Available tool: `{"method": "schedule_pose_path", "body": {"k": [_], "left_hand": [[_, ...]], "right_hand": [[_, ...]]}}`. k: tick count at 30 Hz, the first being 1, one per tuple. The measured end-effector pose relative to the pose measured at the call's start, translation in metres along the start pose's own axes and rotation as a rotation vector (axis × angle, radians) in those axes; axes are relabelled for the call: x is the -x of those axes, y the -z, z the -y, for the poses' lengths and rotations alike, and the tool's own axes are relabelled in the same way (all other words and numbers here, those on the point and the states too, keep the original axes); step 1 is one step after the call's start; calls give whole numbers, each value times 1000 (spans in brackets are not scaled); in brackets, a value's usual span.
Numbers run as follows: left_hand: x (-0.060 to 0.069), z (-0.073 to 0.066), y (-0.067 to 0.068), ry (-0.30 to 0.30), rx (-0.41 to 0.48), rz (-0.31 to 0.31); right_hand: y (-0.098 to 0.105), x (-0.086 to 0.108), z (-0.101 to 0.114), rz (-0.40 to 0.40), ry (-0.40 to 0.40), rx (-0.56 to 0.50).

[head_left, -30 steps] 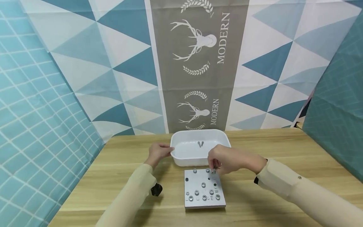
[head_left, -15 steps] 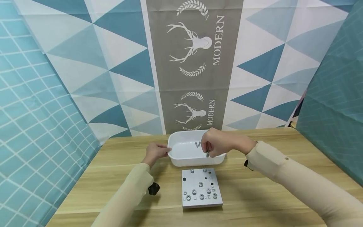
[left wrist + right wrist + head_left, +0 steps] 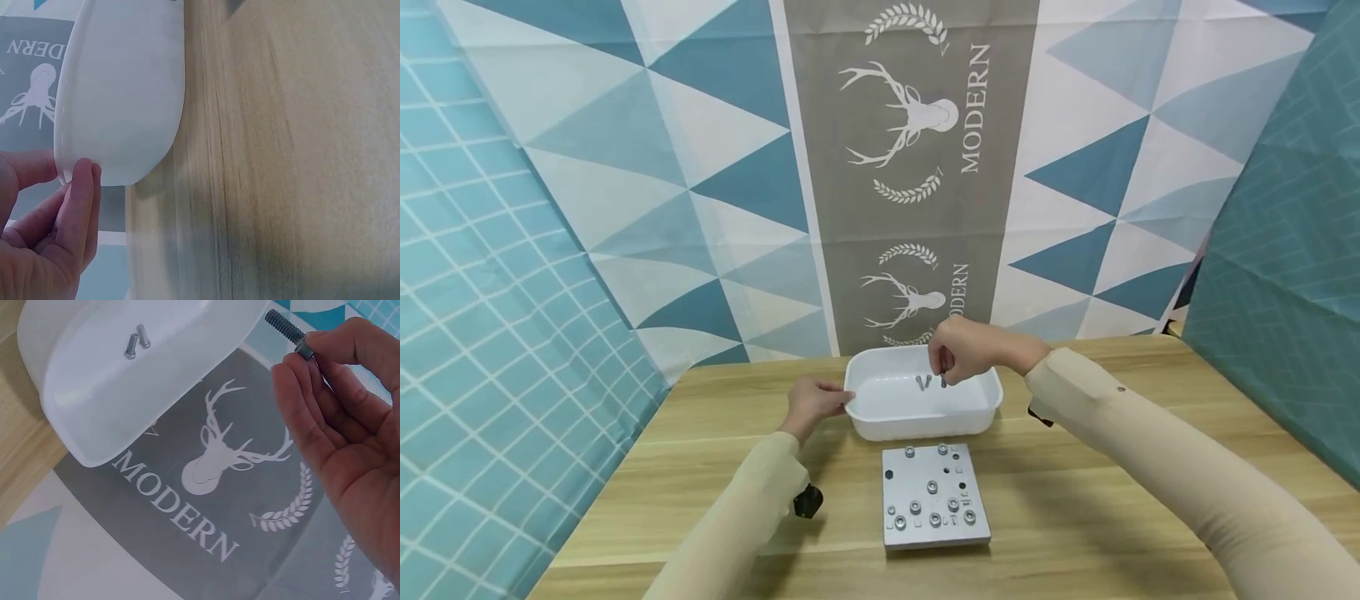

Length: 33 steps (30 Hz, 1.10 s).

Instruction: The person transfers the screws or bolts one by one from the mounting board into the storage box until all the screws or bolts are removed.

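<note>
My right hand (image 3: 966,348) is raised over the right half of a white plastic tray (image 3: 917,427). Between thumb and fingers it pinches a dark metal socket-head screw (image 3: 285,326) by the head; the threaded end points away from the hand in the right wrist view. Two similar screws (image 3: 131,347) lie close together on the tray floor. At the tray's left end my left hand (image 3: 812,404) grips the rim, thumb on one side and fingertips (image 3: 82,167) on the other. In front of the tray lies a silvery metal plate (image 3: 906,490) with several screws set in it and several open holes.
The wooden table (image 3: 737,483) carries the tray and plate. Behind it hangs a patterned cloth (image 3: 745,167) with deer heads, close to the tray's far side. Blue checked cloth (image 3: 497,333) closes the left side, green cloth (image 3: 1285,250) the right.
My right hand has lifted from the plate's far right corner with the screw and moved forward over the tray. A hole shows at that corner. The left hand still holds the rim.
</note>
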<state>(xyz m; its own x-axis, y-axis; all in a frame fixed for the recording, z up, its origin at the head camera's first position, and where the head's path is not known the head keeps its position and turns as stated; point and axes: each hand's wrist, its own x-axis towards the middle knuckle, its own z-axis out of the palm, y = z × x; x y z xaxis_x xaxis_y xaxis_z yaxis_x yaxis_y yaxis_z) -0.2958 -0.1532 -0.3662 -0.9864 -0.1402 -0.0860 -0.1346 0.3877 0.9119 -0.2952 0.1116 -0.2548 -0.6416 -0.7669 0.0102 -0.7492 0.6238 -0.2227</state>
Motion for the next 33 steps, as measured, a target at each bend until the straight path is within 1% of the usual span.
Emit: {"method": "schedule_pose_path", "body": {"k": [7, 10, 14, 19, 22, 26, 33], "left_hand": [[1, 1, -1, 8, -12, -19], [1, 1, -2, 8, 2, -24], [2, 2, -2, 8, 16, -16], [2, 2, -2, 17, 14, -14], [2, 1, -2, 14, 8, -15], [2, 1, -1, 9, 5, -8], [3, 1, 0, 9, 18, -4]], "right_hand": [[-4, -10, -13, -15, -12, -9], [-6, -14, -16, -23, -19, -23], [-10, -19, -20, -15, -31, -44], [-13, -27, -24, -16, -17, -48], [-13, -33, -26, -24, 1, -49], [-13, -39, -29, -22, 0, -49], [-12, -48, -33, 3, -46, -53]]}}
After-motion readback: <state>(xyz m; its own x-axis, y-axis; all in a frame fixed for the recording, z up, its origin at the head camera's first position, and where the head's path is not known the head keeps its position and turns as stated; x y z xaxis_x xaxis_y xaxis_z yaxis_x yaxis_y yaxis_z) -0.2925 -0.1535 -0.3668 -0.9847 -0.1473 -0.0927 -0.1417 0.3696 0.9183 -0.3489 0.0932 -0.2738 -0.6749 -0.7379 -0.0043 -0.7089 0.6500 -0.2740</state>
